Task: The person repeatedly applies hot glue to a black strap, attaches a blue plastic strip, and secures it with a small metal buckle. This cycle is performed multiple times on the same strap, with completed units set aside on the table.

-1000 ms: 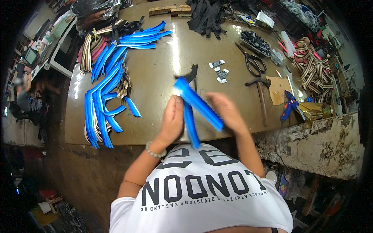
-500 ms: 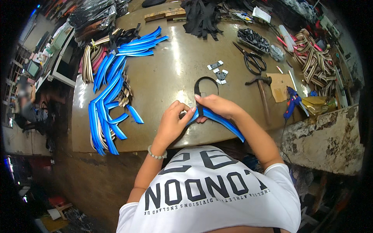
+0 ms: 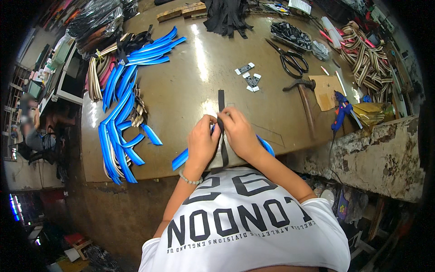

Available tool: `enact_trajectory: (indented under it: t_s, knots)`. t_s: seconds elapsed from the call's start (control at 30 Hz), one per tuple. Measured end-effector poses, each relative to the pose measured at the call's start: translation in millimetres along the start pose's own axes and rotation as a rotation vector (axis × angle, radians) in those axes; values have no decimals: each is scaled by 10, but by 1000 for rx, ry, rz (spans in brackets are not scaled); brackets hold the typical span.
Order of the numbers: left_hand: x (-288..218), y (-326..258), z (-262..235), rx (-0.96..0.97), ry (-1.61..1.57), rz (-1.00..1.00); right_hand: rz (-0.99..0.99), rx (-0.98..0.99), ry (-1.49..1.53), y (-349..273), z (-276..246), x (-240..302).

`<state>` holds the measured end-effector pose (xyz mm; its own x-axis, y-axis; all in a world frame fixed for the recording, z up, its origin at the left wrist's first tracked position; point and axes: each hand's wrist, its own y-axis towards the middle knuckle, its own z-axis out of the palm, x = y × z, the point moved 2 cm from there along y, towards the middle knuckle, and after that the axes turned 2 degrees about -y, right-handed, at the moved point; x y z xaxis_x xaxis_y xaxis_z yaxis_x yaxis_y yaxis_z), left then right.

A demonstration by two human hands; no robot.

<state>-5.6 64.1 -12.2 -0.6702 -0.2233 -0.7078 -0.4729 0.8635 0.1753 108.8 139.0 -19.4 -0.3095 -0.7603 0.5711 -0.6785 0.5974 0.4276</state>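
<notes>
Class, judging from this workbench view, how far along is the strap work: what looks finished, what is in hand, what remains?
Looks done: a pile of curved blue strap pieces at the bench's left. In hand: left hand and right hand pinch a narrow black strap over one blue strip. Possibly left: striped beige webbing at far right, untouched.

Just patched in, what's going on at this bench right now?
A person at a brown worktable has both hands together at its near edge. The left hand and right hand pinch a black strap lying across a blue strip. A pile of blue strips lies to the left; scissors, a hammer and a glue gun lie to the right.
</notes>
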Motion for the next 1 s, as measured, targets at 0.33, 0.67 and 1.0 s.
enact_trajectory:
  t_s: [0.33,0.67,1.0]
  knots:
    - [21,10,66,30,-90,115,-146,-37,-11,-186,-102,-40]
    - [13,72,52,59,76,21,-98,233,86,-183,-260,-11]
    - [30,28,73,-1,16,135,-145,425,-2,-332,-387,223]
